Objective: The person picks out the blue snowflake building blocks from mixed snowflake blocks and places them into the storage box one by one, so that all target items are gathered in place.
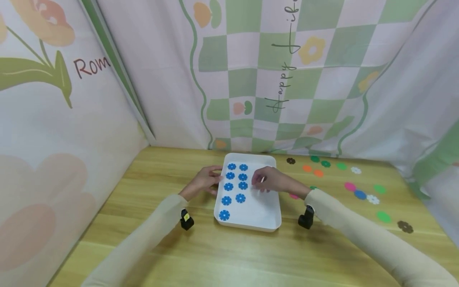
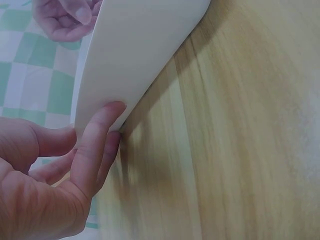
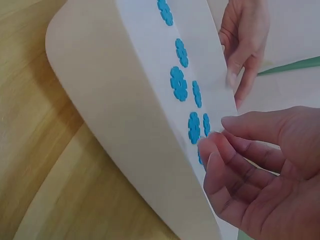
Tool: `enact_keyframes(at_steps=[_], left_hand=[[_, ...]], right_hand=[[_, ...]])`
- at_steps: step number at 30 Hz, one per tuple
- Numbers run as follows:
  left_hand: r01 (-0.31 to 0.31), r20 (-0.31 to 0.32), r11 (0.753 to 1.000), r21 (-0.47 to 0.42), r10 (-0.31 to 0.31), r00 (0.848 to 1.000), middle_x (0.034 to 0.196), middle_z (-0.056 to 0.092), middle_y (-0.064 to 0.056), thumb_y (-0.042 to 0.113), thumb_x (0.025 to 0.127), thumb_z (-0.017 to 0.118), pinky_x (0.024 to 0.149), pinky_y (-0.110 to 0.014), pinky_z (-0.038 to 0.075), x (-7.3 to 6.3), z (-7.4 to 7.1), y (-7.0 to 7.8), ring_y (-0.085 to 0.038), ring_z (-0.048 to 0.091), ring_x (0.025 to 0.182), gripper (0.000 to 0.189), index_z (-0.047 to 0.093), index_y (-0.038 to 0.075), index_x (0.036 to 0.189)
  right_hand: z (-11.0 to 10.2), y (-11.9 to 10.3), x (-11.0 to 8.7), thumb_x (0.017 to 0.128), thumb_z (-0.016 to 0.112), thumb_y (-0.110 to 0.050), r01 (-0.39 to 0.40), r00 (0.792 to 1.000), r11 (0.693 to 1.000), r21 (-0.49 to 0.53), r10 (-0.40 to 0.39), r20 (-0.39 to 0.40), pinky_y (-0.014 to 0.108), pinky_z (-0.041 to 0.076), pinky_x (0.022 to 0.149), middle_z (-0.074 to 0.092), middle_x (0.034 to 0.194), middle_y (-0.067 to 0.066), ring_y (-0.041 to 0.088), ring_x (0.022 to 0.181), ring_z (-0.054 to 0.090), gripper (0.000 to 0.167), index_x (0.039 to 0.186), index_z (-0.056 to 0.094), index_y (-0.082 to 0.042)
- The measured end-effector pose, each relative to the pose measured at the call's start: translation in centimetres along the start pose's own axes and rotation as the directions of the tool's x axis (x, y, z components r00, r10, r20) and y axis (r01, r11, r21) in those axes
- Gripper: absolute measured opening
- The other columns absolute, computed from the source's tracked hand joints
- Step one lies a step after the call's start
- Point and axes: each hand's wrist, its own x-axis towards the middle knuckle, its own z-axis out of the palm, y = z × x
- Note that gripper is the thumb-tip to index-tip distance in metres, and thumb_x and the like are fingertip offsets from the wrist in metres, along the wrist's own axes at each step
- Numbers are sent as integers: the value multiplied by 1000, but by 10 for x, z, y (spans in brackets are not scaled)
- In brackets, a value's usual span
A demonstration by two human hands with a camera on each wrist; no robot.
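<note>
A white tray (image 1: 247,223) holds two columns of blue flower-shaped discs (image 1: 228,186) along its left half. My left hand (image 1: 206,179) is at the tray's left side. In the left wrist view, its fairly straight fingers (image 2: 90,150) touch the outer wall, with the thumb by the rim. Over the tray, right of the upper blue discs, is my right hand (image 1: 270,179). The right wrist view has its fingers (image 3: 215,172) bent and the thumb close to the index fingertip. A small pale spot shows at these fingertips; whether it is a held piece or a nail is unclear.
Loose discs lie on the wooden table right of the tray: orange (image 1: 318,173), green (image 1: 383,217), pink (image 1: 350,186), blue (image 1: 360,194), white (image 1: 373,199) and brown (image 1: 405,227). A patterned curtain (image 1: 244,79) hangs behind the table, another cloth (image 1: 71,139) at the left.
</note>
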Motion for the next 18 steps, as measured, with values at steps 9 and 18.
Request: enact_keyframes(at_steps=[9, 18], left_hand=[[15, -8, 1000, -10, -15, 1000, 140, 60, -25, 12, 107, 60, 71, -34, 68, 0, 0, -2, -35, 69, 114, 48, 51, 10, 154], [-1, 8, 1000, -20, 1, 1000, 139, 61, -25, 12, 107, 59, 73, -35, 68, 1, -1, -2, -34, 70, 109, 49, 49, 9, 155]], right_hand=[[-17, 19, -17, 99, 67, 0, 44, 994, 998, 35, -40, -104, 30, 61, 63, 73, 97, 21, 27, 76, 70, 12, 108, 69, 8], [-40, 45, -43, 100, 65, -2, 116, 979, 992, 50, -106, -174, 31, 63, 73, 71, 102, 19, 24, 85, 68, 15, 111, 68, 8]])
